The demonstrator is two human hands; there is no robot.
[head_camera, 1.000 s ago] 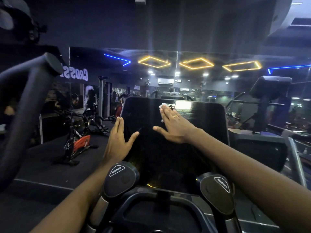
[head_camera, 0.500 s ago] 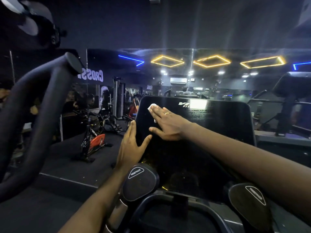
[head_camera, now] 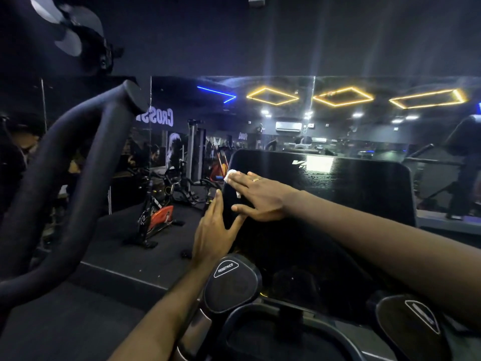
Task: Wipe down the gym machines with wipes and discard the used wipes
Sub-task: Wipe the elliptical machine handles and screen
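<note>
The wiping step is in hand, on the machine's dark console point(head_camera: 338, 209), the broad glossy panel that fills the middle of the view; the pass now sits at its top left corner. The next move, I judge, calls for drawing the wipe down and across the lower part of the panel under even pressure, then on to the long handlebar point(head_camera: 65, 183) at the left and the grip pad marked RESISTANCE point(head_camera: 231, 280) below. Discarding comes later.

The right grip point(head_camera: 260, 196), a bare hand reaching in from the right, lies wide and flat. Its fingers are straight and close together, its thumb is spread out below, and it pinches nothing, only presses the wipe against the console face. The left grip point(head_camera: 216, 230) is likewise wide, with fingers straight up along the console's left edge and the thumb splayed onto the front face, just beside the right thumb. It holds nothing and seems to steady the panel.

The wipe point(head_camera: 230, 175), white and crumpled, lies under the right fingertips at that corner; only its end past the fingers and a scrap beneath the hand show
</note>
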